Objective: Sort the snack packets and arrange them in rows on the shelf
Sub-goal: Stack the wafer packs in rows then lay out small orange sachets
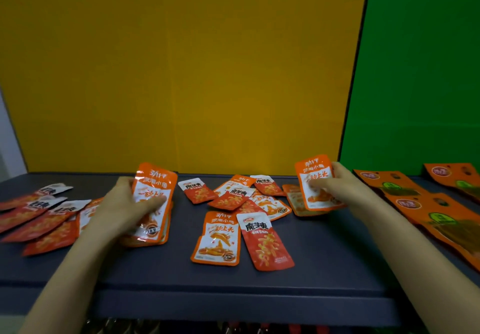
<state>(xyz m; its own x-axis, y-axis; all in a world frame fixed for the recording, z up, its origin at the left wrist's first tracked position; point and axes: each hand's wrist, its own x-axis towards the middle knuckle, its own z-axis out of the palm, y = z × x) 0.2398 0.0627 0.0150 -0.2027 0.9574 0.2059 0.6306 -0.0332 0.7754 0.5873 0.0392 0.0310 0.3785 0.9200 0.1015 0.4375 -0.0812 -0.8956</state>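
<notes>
L hand [122,203] grips a stack of orange-white packets [153,203], tilted up near the shelf [233,294] back edge, left of centre. R hand [337,188] pinches one orange-white packet [315,181], lifted nr back edge, right side. Loose mixed pile [239,203] lies mid-shelf betw. hands. Red packets [39,216] overlap in a row at left end; big orange pouches [415,203] at right end.

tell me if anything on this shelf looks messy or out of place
Yes. The middle pile is a jumble: red packets and orange-and-white packets overlap at odd angles, unsorted. The red row at far left lies orderly, as do the large orange packs on the right. Nothing looks torn or spilled.
</notes>
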